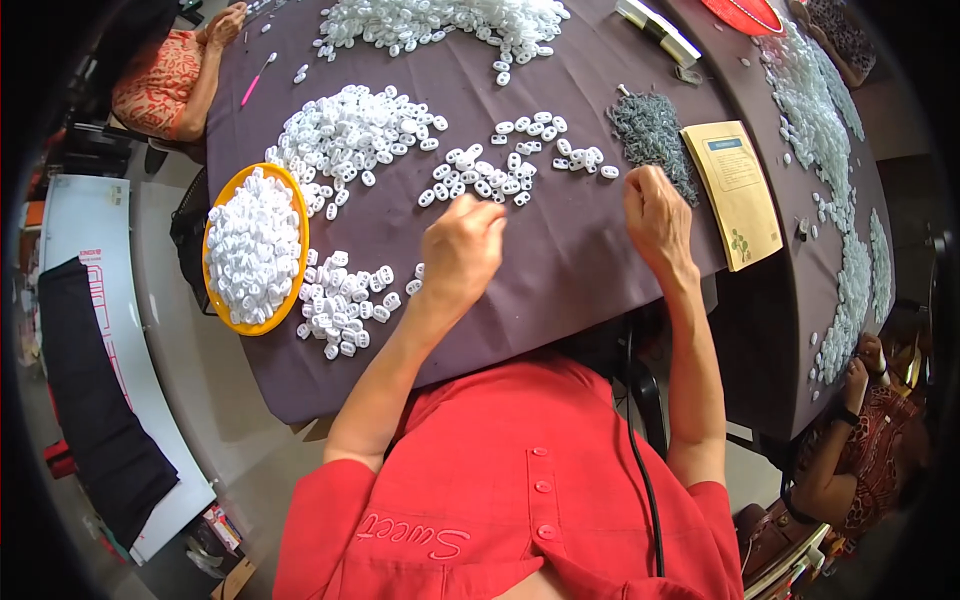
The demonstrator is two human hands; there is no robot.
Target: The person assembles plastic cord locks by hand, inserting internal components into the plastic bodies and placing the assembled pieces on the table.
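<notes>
My left hand (464,252) is closed, fingertips pinched together, just in front of a loose cluster of small white oval plastic pieces with two dark marks each (480,180). What it may hold is hidden. My right hand (660,215) is curled closed at the near edge of a heap of small grey screw-like parts (655,135); anything inside its fingers is too small or covered. A few more white ovals (580,157) lie between the cluster and the grey heap.
A yellow basket (299,195) full of white ovals stands at the left, with heaps (345,130) around it. A tan booklet (735,195) lies on the right. Farther off are a pink-handled tool (252,88) and a red basket (745,14). Other people sit around the dark-clothed table (560,260).
</notes>
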